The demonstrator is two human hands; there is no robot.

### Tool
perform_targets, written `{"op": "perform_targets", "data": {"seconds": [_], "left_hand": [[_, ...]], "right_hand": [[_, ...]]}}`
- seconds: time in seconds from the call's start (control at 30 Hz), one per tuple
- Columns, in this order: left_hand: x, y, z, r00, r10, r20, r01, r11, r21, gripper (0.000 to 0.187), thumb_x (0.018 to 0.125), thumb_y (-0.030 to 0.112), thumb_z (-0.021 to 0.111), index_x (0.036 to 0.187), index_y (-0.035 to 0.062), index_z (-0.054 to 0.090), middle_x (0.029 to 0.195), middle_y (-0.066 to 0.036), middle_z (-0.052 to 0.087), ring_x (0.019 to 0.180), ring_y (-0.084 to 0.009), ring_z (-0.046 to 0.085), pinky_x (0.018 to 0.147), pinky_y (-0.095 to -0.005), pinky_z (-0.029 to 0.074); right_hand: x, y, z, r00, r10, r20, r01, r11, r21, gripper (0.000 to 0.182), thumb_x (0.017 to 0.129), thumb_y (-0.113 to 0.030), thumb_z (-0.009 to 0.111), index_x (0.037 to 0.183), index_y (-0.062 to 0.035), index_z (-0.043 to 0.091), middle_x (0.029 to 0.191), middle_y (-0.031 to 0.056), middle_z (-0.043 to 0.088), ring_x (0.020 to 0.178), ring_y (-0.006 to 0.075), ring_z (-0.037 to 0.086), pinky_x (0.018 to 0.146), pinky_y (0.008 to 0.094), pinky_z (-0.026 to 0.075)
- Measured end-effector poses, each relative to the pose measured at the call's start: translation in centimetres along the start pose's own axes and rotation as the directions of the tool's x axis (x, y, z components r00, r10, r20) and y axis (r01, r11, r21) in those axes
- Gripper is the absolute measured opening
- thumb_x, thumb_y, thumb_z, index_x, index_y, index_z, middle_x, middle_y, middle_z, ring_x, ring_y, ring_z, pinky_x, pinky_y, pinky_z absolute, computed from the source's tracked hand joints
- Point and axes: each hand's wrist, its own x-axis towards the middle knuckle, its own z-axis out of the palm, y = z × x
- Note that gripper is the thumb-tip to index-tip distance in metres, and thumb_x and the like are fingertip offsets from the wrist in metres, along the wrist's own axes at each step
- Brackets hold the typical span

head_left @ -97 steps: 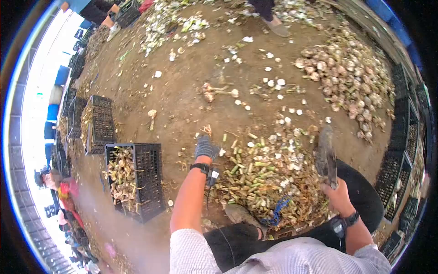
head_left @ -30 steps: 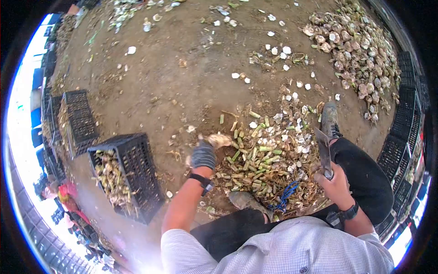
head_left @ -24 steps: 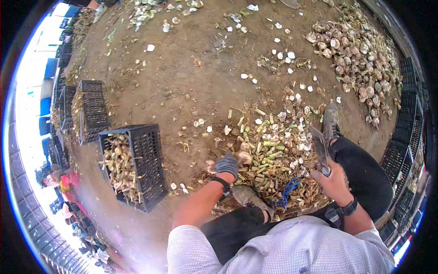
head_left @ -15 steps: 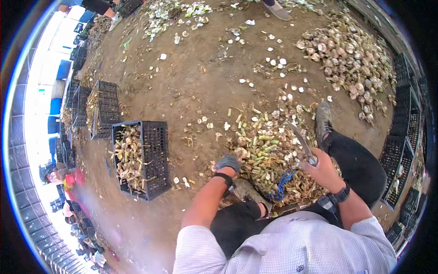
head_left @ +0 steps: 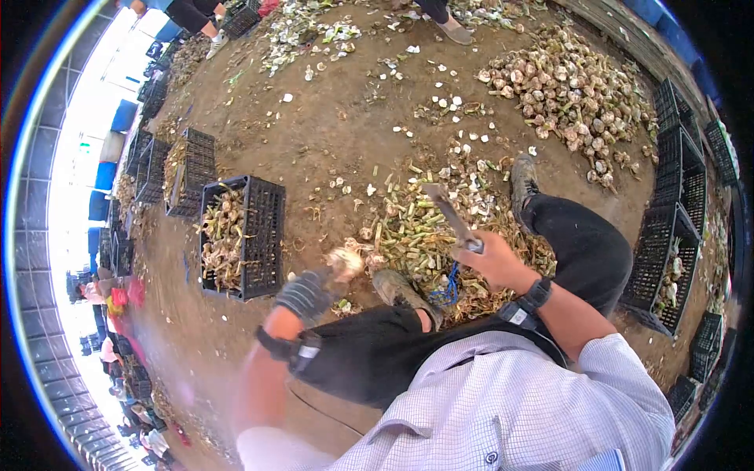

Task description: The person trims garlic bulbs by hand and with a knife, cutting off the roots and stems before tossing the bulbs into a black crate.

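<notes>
My left hand (head_left: 305, 297), in a grey glove, is closed on a garlic bulb (head_left: 345, 262), slightly blurred, out in front of my left knee. My bare right hand (head_left: 496, 262) grips a knife (head_left: 448, 210) by its handle, the broad blade pointing up and to the left. Below and around the blade lies a heap of cut garlic stems (head_left: 416, 243) between my shoes. A blue cord (head_left: 448, 289) rests on the near side of that heap, below my right hand.
A black crate (head_left: 263, 235) of garlic stands at the left, with more crates (head_left: 198, 169) behind it. A large garlic pile (head_left: 577, 90) lies at the far right. Stacked crates (head_left: 660, 259) line the right side. Other people's legs (head_left: 436, 12) show at the top.
My left hand has moved left and toward me from the heap's edge, and a garlic bulb now shows in it. My right hand with the knife has shifted left as the view moved.
</notes>
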Motion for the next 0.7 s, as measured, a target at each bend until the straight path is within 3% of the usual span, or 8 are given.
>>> {"op": "perform_targets", "data": {"seconds": [0.07, 0.1, 0.17, 0.37, 0.43, 0.5, 0.63, 0.7], "left_hand": [[-1.7, 4.2, 3.8, 0.978, 0.068, -0.197, -0.102, 0.98, -0.17, 0.046, 0.084, 0.042, 0.064, 0.11, 0.0031, 0.065, 0.107, -0.024, 0.065, 0.098, -0.0397, 0.062, 0.084, -0.0449, 0.051], [-1.1, 7.2, 4.2, 0.999, 0.015, -0.038, -0.024, 0.968, -0.248, 0.042, 0.085, 0.037, 0.064, 0.11, 0.0029, 0.064, 0.11, -0.024, 0.064, 0.099, -0.0392, 0.062, 0.085, -0.0438, 0.05], [0.6, 9.4, 10.7, 0.985, 0.073, -0.155, -0.143, 0.846, -0.514, 0.04, 0.085, 0.033, 0.065, 0.109, 0.0017, 0.063, 0.109, -0.024, 0.064, 0.099, -0.0386, 0.062, 0.083, -0.0437, 0.05], [2.6, 16.8, 10.8, 0.998, 0.047, -0.038, -0.059, 0.886, -0.46, 0.058, 0.078, 0.045, 0.075, 0.112, 0.0003, 0.061, 0.103, -0.022, 0.067, 0.097, -0.0353, 0.064, 0.082, -0.0433, 0.051], [3.9, 16.0, 13.4, 0.948, 0.188, -0.256, -0.306, 0.76, -0.573, 0.054, 0.079, 0.039, 0.077, 0.112, 0.0005, 0.06, 0.104, -0.019, 0.068, 0.096, -0.0299, 0.065, 0.082, -0.0399, 0.051], [4.4, 17.2, 12.7, 0.962, 0.153, -0.227, -0.269, 0.372, -0.888, 0.043, 0.08, 0.024, 0.078, 0.112, 0.0012, 0.06, 0.104, -0.012, 0.069, 0.095, -0.0205, 0.065, 0.082, -0.035, 0.051], [3.9, 17.9, 13.0, 0.956, 0.075, -0.283, -0.29, 0.095, -0.952, 0.038, 0.083, 0.021, 0.074, 0.113, 0.0019, 0.061, 0.105, -0.011, 0.069, 0.094, -0.0216, 0.065, 0.083, -0.0361, 0.051], [3.9, 17.2, 14.0, 0.945, 0.102, -0.31, -0.325, 0.197, -0.925, 0.038, 0.083, 0.023, 0.074, 0.113, 0.0021, 0.063, 0.105, -0.012, 0.068, 0.094, -0.0243, 0.065, 0.083, -0.0373, 0.05]], "right_hand": [[0.0, 0.6, 1.9, 0.998, 0.02, 0.062, -0.027, 0.993, 0.119, 0.03, 0.09, -0.03, 0.066, 0.101, -0.0015, 0.064, 0.069, -0.0012, 0.059, 0.056, 0.0063, 0.049, 0.049, 0.0245, 0.04], [-0.8, -0.3, 2.6, 0.996, -0.027, 0.08, 0.007, 0.971, 0.239, 0.031, 0.092, -0.029, 0.064, 0.103, -0.0003, 0.063, 0.072, -0.0019, 0.059, 0.057, 0.0059, 0.049, 0.049, 0.0241, 0.04], [-0.8, 1.3, 3.2, 0.992, -0.027, 0.122, 0.004, 0.982, 0.191, 0.039, 0.09, -0.035, 0.066, 0.103, 0.0016, 0.063, 0.075, 0.0015, 0.061, 0.062, 0.0093, 0.053, 0.056, 0.0274, 0.044], [-1.8, 2.7, 2.2, 1.0, -0.014, 0.028, 0.008, 0.979, 0.202, 0.042, 0.085, -0.033, 0.07, 0.107, 0.0028, 0.062, 0.083, 0.0047, 0.064, 0.07, 0.0128, 0.057, 0.067, 0.031, 0.049], [-1.5, 3.7, 2.3, 0.998, -0.066, -0.019, 0.067, 0.994, 0.081, 0.045, 0.085, -0.032, 0.071, 0.11, 0.0034, 0.061, 0.086, 0.0056, 0.065, 0.073, 0.0136, 0.058, 0.07, 0.0317, 0.049], [-3.4, 0.6, 2.1, 1.0, 0.007, -0.002, -0.007, 0.999, 0.05, 0.048, 0.086, -0.033, 0.071, 0.114, 0.0044, 0.06, 0.093, 0.0096, 0.066, 0.085, 0.0162, 0.06, 0.076, 0.0337, 0.049], [-3.3, 3.1, 1.9, 0.922, -0.382, -0.059, 0.375, 0.921, -0.104, 0.025, 0.088, -0.017, 0.064, 0.104, 0.0021, 0.06, 0.097, 0.0111, 0.061, 0.086, 0.0184, 0.058, 0.074, 0.0369, 0.047], [-4.3, 3.6, 0.8, 0.921, -0.39, -0.003, 0.379, 0.895, -0.237, 0.022, 0.086, -0.016, 0.064, 0.099, 0.0013, 0.059, 0.094, 0.0129, 0.06, 0.082, 0.0236, 0.058, 0.072, 0.0387, 0.046]]}}
